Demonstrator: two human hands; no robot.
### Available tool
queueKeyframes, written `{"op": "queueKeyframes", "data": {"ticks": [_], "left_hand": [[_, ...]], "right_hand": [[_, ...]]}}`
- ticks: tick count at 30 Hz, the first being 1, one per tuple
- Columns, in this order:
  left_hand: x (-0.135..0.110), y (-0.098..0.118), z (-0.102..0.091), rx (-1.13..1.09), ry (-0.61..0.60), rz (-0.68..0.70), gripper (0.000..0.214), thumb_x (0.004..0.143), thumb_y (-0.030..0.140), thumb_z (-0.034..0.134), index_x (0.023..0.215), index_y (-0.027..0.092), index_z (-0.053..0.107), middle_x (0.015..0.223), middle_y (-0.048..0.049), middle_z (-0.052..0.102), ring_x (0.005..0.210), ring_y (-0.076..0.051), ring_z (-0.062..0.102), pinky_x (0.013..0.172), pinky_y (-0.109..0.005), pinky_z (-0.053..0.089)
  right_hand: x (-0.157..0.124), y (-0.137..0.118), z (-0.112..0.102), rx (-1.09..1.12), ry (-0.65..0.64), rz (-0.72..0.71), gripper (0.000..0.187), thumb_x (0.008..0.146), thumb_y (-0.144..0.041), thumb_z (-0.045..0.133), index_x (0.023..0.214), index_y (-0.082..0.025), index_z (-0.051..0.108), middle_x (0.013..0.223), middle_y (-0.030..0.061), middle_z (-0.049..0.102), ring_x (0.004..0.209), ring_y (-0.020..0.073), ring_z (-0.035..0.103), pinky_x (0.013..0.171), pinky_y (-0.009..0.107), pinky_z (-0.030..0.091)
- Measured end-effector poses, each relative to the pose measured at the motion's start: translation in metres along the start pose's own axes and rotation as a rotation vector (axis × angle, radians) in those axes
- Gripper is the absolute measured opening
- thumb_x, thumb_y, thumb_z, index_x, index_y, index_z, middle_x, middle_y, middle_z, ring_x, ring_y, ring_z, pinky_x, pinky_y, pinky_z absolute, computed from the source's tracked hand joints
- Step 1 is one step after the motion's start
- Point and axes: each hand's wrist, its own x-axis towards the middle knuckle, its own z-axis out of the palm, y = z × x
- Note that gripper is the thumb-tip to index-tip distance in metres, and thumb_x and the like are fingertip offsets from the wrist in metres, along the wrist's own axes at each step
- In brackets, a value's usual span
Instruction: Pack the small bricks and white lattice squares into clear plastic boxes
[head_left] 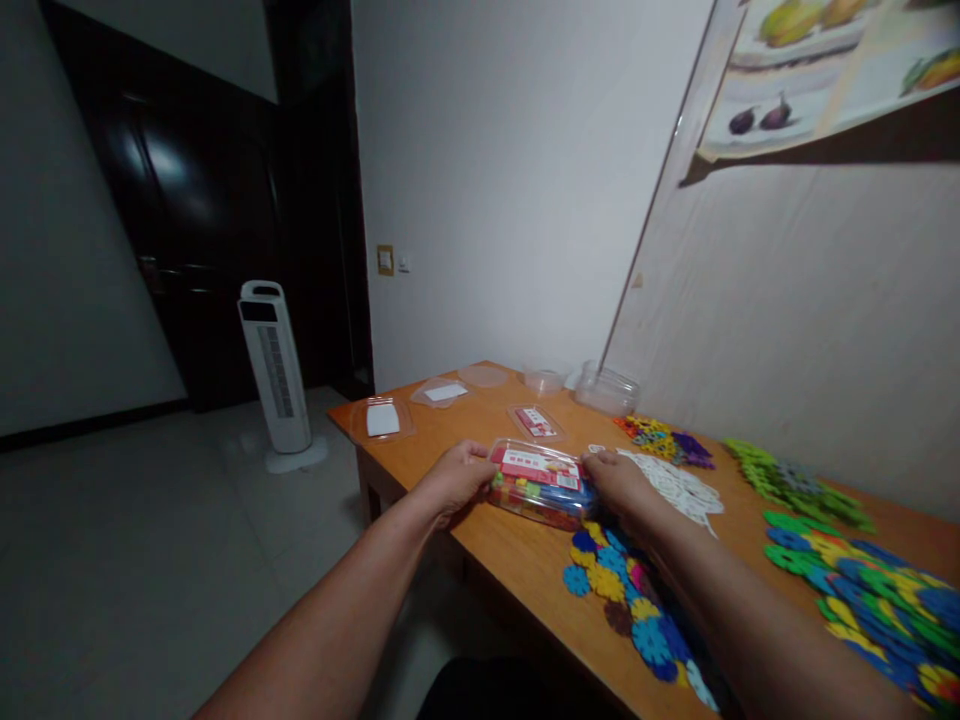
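A clear plastic box [536, 485] with a red and white label on its lid sits between my hands at the table's near edge. Colourful pieces in red, yellow, green and blue show through its walls. My left hand [465, 480] grips its left end, the thumb on top by the lid's rim. At the right end my right hand [619, 482] is closed on the box, with its fingers partly hidden behind the wrist. Just below that hand lies a spread of flower-shaped plastic pieces [606, 580] in blue, yellow and brown.
On the wooden table [420, 455] lie a labelled lid [535, 422], other clear lids [384, 418] and clear containers [606, 388] by the wall. White pieces [675, 485], green pieces [795, 485] and a multicoloured heap [885, 600] spread rightward. A tower fan [276, 370] stands on the floor.
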Motion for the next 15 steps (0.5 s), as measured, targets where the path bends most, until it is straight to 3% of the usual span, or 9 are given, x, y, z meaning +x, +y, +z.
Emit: {"op": "queueKeyframes", "data": {"ticks": [7, 10, 15], "left_hand": [[0.004, -0.003, -0.005, 0.069, -0.007, -0.014, 0.022, 0.074, 0.012, 0.058, 0.095, 0.016, 0.052, 0.05, 0.0075, 0.052, 0.04, -0.006, 0.043, 0.041, -0.016, 0.028], [0.007, -0.004, -0.007, 0.097, -0.009, -0.007, 0.018, 0.075, 0.014, 0.058, 0.092, 0.015, 0.054, 0.05, 0.0067, 0.052, 0.04, -0.006, 0.043, 0.041, -0.016, 0.028], [0.012, -0.008, -0.009, 0.133, -0.061, -0.003, 0.01, 0.074, 0.02, 0.061, 0.081, 0.014, 0.058, 0.049, 0.0052, 0.051, 0.039, -0.005, 0.042, 0.04, -0.017, 0.025]], "right_hand": [[-0.009, -0.011, -0.004, 0.037, -0.003, 0.068, 0.033, 0.089, -0.038, 0.048, 0.067, -0.017, 0.062, 0.063, 0.005, 0.064, 0.055, 0.014, 0.054, 0.051, 0.024, 0.036], [-0.016, -0.018, -0.01, 0.074, -0.041, 0.118, 0.045, 0.093, -0.043, 0.039, 0.062, -0.018, 0.059, 0.053, 0.005, 0.059, 0.045, 0.0133, 0.049, 0.046, 0.026, 0.034], [-0.031, -0.024, -0.027, 0.26, -0.259, 0.243, 0.057, 0.097, -0.055, 0.026, 0.065, -0.018, 0.056, 0.045, 0.0041, 0.054, 0.035, 0.0114, 0.043, 0.038, 0.024, 0.03]]}}
